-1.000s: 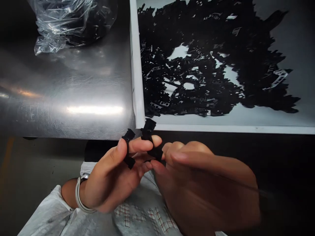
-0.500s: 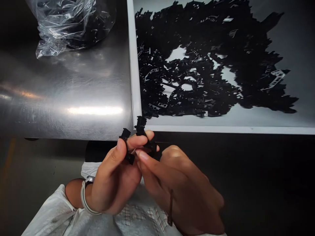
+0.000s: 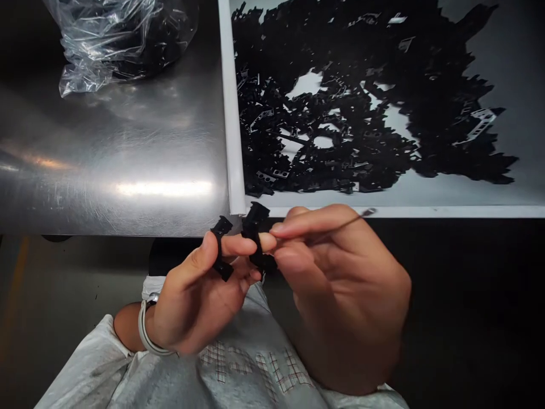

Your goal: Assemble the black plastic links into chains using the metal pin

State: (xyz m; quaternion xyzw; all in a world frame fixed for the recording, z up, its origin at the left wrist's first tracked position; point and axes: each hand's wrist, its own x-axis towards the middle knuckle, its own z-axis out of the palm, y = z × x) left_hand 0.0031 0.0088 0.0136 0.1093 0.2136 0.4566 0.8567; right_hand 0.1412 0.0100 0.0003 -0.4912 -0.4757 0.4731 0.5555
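Note:
My left hand [image 3: 204, 295] is closed on two small black plastic parts. One black plastic part [image 3: 222, 250] is pinched between thumb and index finger; the other black part [image 3: 256, 227] stands upright among the fingers farther right. Close beside that second part is my right hand [image 3: 344, 272], its thumb and index finger pressed together. A thin brown rod [image 3: 340, 222] with a small, blurred end runs along the right index finger, held in that hand. Its other end is hidden at the fingertips, and I cannot tell whether it touches the part.
A white-rimmed tray [image 3: 383, 212] at upper right holds a heap of black plastic parts [image 3: 340, 130]. To the left is a scratched metal table [image 3: 128, 147], with a clear plastic bag [image 3: 114, 45] of dark contents at its back.
My right hand has turned over and moved up and right; the rod, pointing down before, now points up and right. The left hand keeps both parts, the right one slightly turned.

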